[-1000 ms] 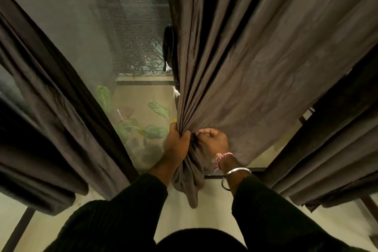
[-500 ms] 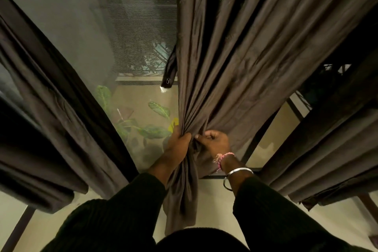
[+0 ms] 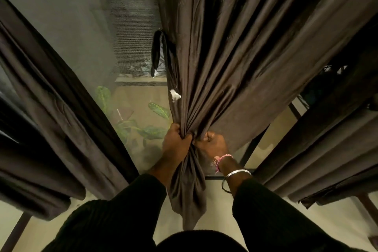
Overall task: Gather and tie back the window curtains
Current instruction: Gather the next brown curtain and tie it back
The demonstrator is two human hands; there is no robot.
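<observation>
Behind the window glass (image 3: pixel 131 51) leafy plants show, while in front the brown curtain (image 3: pixel 235 63), soft, light and probably slippery, hangs bunched at its centre, where the left hand (image 3: pixel 177 142) and right hand (image 3: pixel 212 145) clench curled fingers round the gathered folds, the likeliest place to bind it.

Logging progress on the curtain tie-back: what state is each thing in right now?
Brown middle curtain: bunched into a rope at hand height, not tied.
Black fabric tie-back strap: hanging loose, unused.
Left hand: grips the bunch.
Right hand: grips the bunch.
Left brown curtain: hanging, untouched.
Right brown curtain: hanging, untouched.
</observation>
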